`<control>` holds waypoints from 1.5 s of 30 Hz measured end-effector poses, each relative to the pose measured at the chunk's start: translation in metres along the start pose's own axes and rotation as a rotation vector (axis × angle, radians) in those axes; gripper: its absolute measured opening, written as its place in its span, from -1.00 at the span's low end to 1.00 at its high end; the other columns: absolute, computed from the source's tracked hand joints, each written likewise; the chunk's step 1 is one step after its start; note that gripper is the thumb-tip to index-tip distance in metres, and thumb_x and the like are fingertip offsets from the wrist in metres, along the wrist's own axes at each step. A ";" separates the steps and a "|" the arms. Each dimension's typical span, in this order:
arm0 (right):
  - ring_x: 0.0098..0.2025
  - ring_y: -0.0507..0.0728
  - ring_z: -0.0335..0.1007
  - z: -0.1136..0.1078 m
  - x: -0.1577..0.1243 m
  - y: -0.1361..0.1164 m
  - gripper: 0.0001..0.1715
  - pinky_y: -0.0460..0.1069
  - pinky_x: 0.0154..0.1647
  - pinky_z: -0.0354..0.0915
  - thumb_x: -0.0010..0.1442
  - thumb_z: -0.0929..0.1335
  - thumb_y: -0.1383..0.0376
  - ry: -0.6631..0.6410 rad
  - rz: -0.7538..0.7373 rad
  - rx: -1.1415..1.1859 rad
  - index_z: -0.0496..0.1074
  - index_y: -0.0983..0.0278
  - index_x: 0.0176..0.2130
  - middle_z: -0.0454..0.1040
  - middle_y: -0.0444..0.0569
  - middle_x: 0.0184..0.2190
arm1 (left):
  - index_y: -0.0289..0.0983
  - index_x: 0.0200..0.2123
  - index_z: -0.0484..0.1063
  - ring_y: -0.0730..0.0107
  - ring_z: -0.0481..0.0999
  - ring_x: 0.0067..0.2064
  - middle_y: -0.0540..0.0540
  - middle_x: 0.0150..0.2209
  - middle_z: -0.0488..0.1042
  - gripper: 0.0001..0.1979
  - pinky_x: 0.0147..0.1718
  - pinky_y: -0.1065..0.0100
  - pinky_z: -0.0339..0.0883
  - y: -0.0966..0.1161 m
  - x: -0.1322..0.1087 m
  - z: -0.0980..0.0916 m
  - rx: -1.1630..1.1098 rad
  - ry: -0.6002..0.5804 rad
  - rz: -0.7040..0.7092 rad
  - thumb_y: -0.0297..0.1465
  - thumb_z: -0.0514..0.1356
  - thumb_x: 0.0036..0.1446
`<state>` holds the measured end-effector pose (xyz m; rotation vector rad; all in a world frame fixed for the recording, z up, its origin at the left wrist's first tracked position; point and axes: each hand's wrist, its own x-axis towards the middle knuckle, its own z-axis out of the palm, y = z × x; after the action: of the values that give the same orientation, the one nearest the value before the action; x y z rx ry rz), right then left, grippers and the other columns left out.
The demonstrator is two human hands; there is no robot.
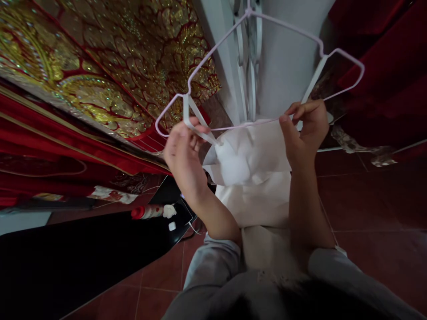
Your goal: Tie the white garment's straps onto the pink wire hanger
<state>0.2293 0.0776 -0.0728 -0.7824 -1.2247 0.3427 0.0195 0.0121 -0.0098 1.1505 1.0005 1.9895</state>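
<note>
A white garment hangs by straps from a pink hanger.
The black table is cut off at left. The left hand pinches one strap; the right hand pinches the lower bar, whether also a strap I cannot tell. The bottle hides its content.

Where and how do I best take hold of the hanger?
Probably by the neck of the hanger, pinched from the near side. Its two sloping sides meet there in a narrow point, clear of the straps. White bars show behind it, and the left grip and right grip crowd the bottom.
</note>
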 end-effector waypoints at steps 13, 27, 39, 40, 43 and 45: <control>-0.36 0.03 0.30 -0.002 0.003 0.001 -0.52 0.05 -0.21 0.28 0.18 0.51 0.03 0.015 0.030 -0.067 0.19 0.16 -0.38 0.36 -0.20 -0.41 | -0.02 -0.06 0.60 0.27 0.44 0.37 0.15 0.09 0.66 -0.73 0.42 0.19 0.26 -0.014 0.020 -0.010 -0.185 0.194 0.133 -0.42 0.13 0.37; -0.34 0.02 0.32 0.001 -0.002 -0.007 -0.61 0.04 -0.18 0.29 0.21 0.49 0.13 0.001 0.024 -0.047 0.23 0.17 -0.36 0.33 -0.20 -0.39 | -0.19 0.13 0.40 0.29 0.47 0.35 -0.14 0.31 0.49 -0.71 0.44 0.15 0.20 -0.038 0.009 -0.015 0.028 0.374 -0.012 -0.40 0.03 0.43; -0.23 0.07 0.43 -0.011 0.002 -0.003 -0.72 0.05 -0.18 0.31 0.17 0.50 0.17 -0.090 0.037 0.040 0.34 0.14 -0.29 0.46 -0.13 -0.31 | -0.20 0.03 0.38 0.26 0.62 0.14 -0.20 0.10 0.57 -0.81 0.25 0.19 0.42 -0.064 -0.003 0.018 -0.096 0.231 -0.083 -0.32 0.06 0.45; -0.22 0.08 0.45 -0.014 0.005 -0.003 -0.74 0.04 -0.22 0.31 0.13 0.52 0.20 -0.110 0.043 0.067 0.37 0.15 -0.30 0.49 -0.11 -0.31 | -0.21 -0.01 0.39 0.26 0.65 0.07 -0.20 0.01 0.60 -0.83 0.24 0.17 0.43 -0.061 -0.004 0.020 -0.141 0.195 -0.063 -0.31 0.07 0.45; -0.29 0.10 0.50 -0.024 0.016 -0.005 -0.89 0.03 -0.38 0.28 0.10 0.47 0.31 -0.106 0.044 0.134 0.50 0.17 -0.29 0.59 -0.05 -0.32 | -0.20 -0.08 0.41 0.27 0.67 -0.09 -0.10 -0.21 0.56 -0.83 0.18 0.14 0.46 -0.055 -0.008 0.028 -0.199 0.134 -0.003 -0.26 0.11 0.44; -0.40 0.10 0.50 -0.032 0.027 -0.011 -0.82 0.02 -0.48 0.24 0.12 0.39 0.39 -0.040 0.005 0.139 0.59 0.20 -0.27 0.64 -0.03 -0.33 | -0.16 -0.08 0.42 0.25 0.65 -0.08 -0.07 -0.26 0.50 -0.77 0.17 0.13 0.46 -0.055 -0.009 0.029 -0.140 0.117 0.019 -0.15 0.11 0.44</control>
<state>0.2661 0.0759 -0.0502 -0.6616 -1.2226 0.4446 0.0572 0.0421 -0.0505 0.9814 0.8940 2.1267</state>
